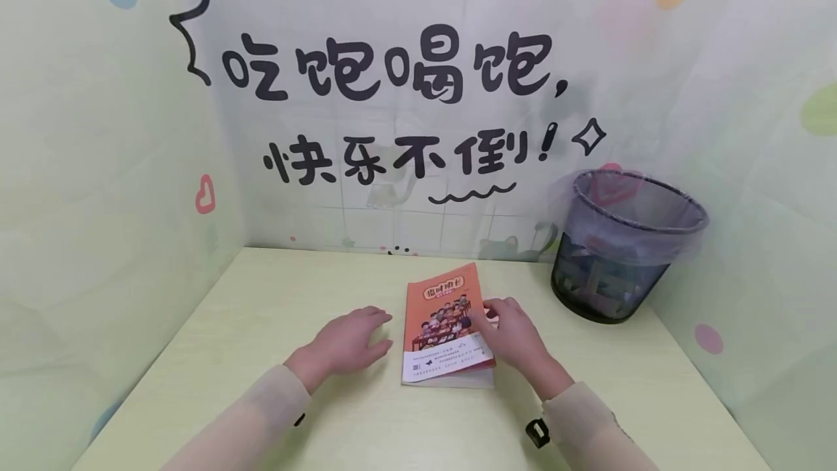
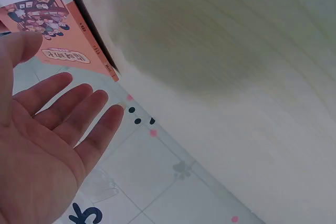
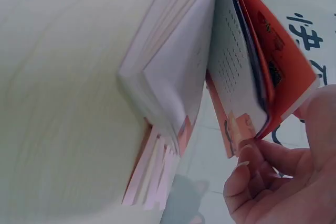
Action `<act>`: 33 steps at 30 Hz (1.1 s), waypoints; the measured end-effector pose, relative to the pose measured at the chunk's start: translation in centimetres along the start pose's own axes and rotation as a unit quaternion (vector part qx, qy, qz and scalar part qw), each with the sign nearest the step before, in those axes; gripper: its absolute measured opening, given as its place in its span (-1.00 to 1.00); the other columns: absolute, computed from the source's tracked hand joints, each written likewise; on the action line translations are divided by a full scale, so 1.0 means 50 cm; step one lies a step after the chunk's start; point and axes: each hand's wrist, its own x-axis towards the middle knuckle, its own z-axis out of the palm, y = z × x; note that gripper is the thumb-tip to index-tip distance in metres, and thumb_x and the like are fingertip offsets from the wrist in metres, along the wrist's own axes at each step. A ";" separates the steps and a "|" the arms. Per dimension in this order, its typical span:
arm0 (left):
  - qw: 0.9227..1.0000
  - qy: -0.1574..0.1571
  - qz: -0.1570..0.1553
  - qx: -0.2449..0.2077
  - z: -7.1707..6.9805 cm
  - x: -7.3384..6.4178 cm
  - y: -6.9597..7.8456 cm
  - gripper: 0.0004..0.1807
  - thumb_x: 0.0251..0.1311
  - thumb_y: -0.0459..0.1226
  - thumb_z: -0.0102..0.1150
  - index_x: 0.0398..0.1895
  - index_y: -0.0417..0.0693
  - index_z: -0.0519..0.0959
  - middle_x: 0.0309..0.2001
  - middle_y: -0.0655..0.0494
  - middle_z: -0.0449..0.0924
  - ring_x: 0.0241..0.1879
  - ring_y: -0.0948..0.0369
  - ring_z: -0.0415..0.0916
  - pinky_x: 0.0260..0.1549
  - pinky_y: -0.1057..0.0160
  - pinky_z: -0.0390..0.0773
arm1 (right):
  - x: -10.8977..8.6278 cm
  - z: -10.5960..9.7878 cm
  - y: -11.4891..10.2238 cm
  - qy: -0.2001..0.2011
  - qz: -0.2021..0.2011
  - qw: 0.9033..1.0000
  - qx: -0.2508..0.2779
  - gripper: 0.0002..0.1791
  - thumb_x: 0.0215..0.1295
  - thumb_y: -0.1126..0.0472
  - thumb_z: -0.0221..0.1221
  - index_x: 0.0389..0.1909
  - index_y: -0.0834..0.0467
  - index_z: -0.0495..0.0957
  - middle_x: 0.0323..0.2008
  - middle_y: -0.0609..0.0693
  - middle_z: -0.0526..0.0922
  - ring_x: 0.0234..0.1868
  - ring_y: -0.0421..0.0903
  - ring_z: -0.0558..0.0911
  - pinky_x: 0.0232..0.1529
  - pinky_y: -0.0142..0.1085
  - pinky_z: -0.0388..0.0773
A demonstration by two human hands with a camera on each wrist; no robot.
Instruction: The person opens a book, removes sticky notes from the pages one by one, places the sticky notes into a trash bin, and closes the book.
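A book (image 1: pixel 437 311) with an orange cover and a white band across its lower part lies on the table in front of me. My right hand (image 1: pixel 514 336) is at its right side, thumb on the cover edge. In the right wrist view, the thumb and fingers of the right hand (image 3: pixel 286 177) pinch the lifted cover (image 3: pixel 286 61) and some leaves at a corner, and the book stands partly open over white printed pages (image 3: pixel 178 66). To the left of the book, my left hand (image 1: pixel 346 340) hovers with relaxed fingers, apart from it and holding nothing.
A dark mesh waste bin (image 1: pixel 604 278) with a clear plastic liner (image 1: pixel 680 249) stands at the table's back right. Pale printed sheets (image 1: pixel 392 224) wall in the back and both sides of the table (image 1: pixel 314 289). A black strap piece (image 1: pixel 538 432) shows by the right sleeve.
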 end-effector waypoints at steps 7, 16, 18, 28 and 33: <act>1.000 0.009 0.004 0.004 -0.009 -0.001 -0.013 -0.43 0.54 -0.05 0.28 0.47 -0.16 0.59 0.47 -0.15 0.60 0.50 -0.14 0.52 0.49 -0.20 0.54 | -0.001 -0.006 -0.025 -0.012 -0.002 0.989 0.144 -0.35 0.76 -0.22 -0.02 0.53 0.15 0.53 0.29 0.14 0.68 0.10 0.02 0.69 0.15 0.06 0.73; 0.999 0.030 0.011 -0.003 -0.021 -0.004 -0.026 -0.45 0.56 -0.09 0.25 0.46 -0.18 0.58 0.44 -0.16 0.61 0.46 -0.15 0.56 0.45 -0.21 0.58 | 0.011 0.007 -0.036 -0.092 -0.042 0.941 0.324 -0.36 0.85 -0.10 -0.33 0.54 0.08 0.54 0.33 0.16 0.71 0.18 0.04 0.72 0.10 -0.23 0.71; 0.999 0.041 0.007 -0.008 -0.025 -0.004 -0.030 -0.45 0.57 -0.09 0.24 0.48 -0.17 0.57 0.45 -0.15 0.61 0.47 -0.15 0.56 0.45 -0.21 0.58 | 0.013 0.015 -0.038 -0.104 -0.044 0.934 0.340 -0.36 0.85 -0.05 -0.35 0.53 0.13 0.54 0.35 0.20 0.70 0.23 0.07 0.72 0.14 -0.22 0.71; 0.990 0.131 0.027 -0.035 -0.096 0.027 -0.012 -0.40 0.59 -0.09 0.18 0.55 -0.18 0.49 0.45 -0.17 0.61 0.43 -0.14 0.60 0.40 -0.21 0.62 | 0.000 0.074 -0.052 -0.128 -0.043 0.941 0.310 -0.39 0.82 -0.03 -0.16 0.63 0.23 0.39 0.49 0.23 0.58 0.44 0.14 0.62 0.45 0.10 0.61; 0.990 0.130 0.036 -0.037 -0.129 0.047 0.016 -0.38 0.60 -0.05 0.17 0.57 -0.15 0.48 0.50 -0.16 0.56 0.50 -0.13 0.53 0.48 -0.21 0.55 | -0.008 0.095 -0.065 -0.149 -0.083 0.943 0.285 -0.39 0.80 -0.01 -0.04 0.65 0.22 0.35 0.53 0.28 0.53 0.39 0.21 0.67 0.41 0.14 0.65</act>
